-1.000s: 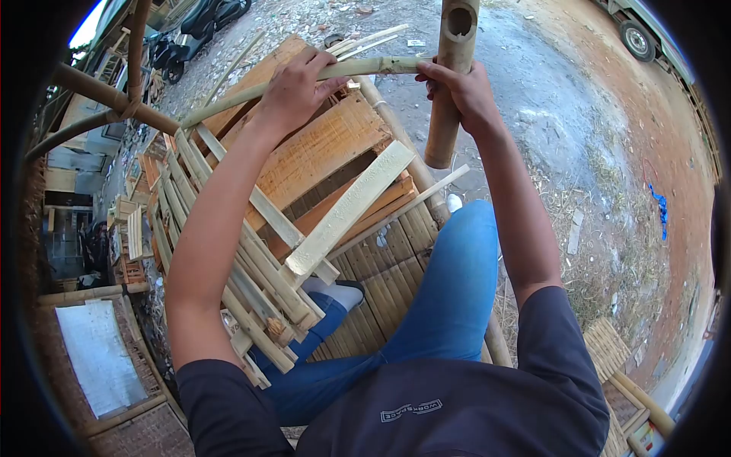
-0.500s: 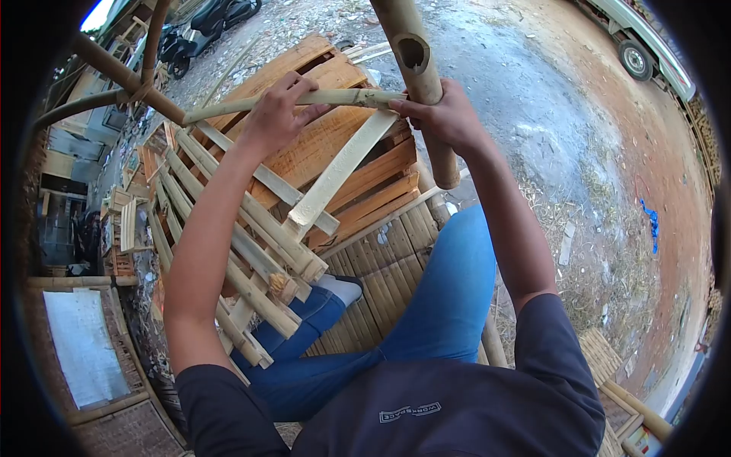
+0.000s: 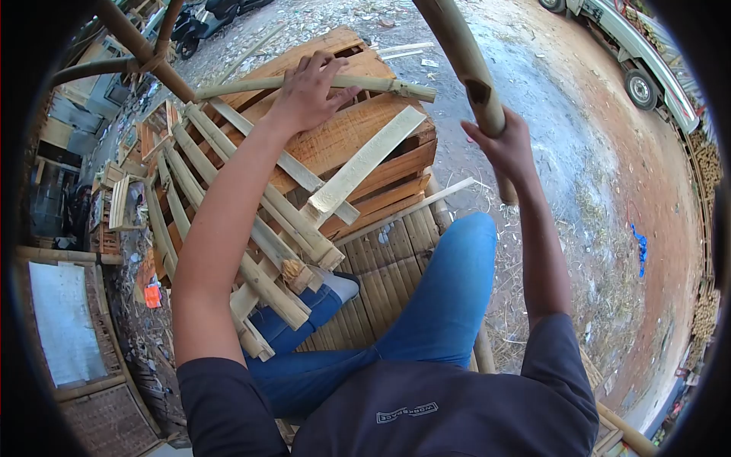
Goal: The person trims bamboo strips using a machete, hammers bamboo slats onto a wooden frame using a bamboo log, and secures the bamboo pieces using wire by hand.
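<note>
My left hand [image 3: 312, 95] lies over a bamboo strip [image 3: 392, 86], its fingers spread past the far side and its thumb on the near side. That strip crosses the top of a slatted wooden crate [image 3: 362, 145]. Off the crate's right side, my right hand [image 3: 504, 148] is wrapped around a thick bamboo pole [image 3: 461, 53] with a notch cut in it; the pole's upper end runs out of view. A flat pale slat [image 3: 365, 164] slants below the strip. Under my left forearm is a slatted bamboo frame [image 3: 285, 225].
I sit with bent legs on a bamboo-slat platform [image 3: 388, 255]. A motorbike [image 3: 213, 23] stands far back left, and a truck [image 3: 636, 57] is at the far right. Blue plastic [image 3: 639, 250] lies on the littered ground.
My right hand and the thick pole have moved right, away from the strip's end, which now shows. The fingers of my left hand have spread. The whole view has shifted slightly.
</note>
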Available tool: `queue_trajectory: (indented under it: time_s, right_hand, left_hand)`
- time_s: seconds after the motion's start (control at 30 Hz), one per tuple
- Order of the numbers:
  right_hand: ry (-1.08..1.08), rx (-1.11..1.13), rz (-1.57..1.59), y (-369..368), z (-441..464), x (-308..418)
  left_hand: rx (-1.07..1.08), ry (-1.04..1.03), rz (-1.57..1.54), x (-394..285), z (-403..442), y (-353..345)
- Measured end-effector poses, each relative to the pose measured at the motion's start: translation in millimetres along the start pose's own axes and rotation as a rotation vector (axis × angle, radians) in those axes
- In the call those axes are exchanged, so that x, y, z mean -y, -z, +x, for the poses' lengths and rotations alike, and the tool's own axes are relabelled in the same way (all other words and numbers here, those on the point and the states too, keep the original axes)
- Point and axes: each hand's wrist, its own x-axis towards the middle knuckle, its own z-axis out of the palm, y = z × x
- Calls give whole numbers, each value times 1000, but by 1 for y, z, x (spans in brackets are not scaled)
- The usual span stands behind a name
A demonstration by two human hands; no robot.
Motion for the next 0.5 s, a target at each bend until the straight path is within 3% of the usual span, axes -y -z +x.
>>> queue_trajectory:
  time_s: [0.13, 0.37, 0.5]
  right_hand:
    - [47, 1, -140, 22, -36, -4]
    - [267, -86, -537, 47, -43, -3]
    - [243, -100, -695, 61, -32, 11]
  left_hand:
    - [34, 36, 166, -1, -4, -6]
    - [29, 46, 118, 2, -5, -13]
    - [70, 98, 106, 1, -3, -10]
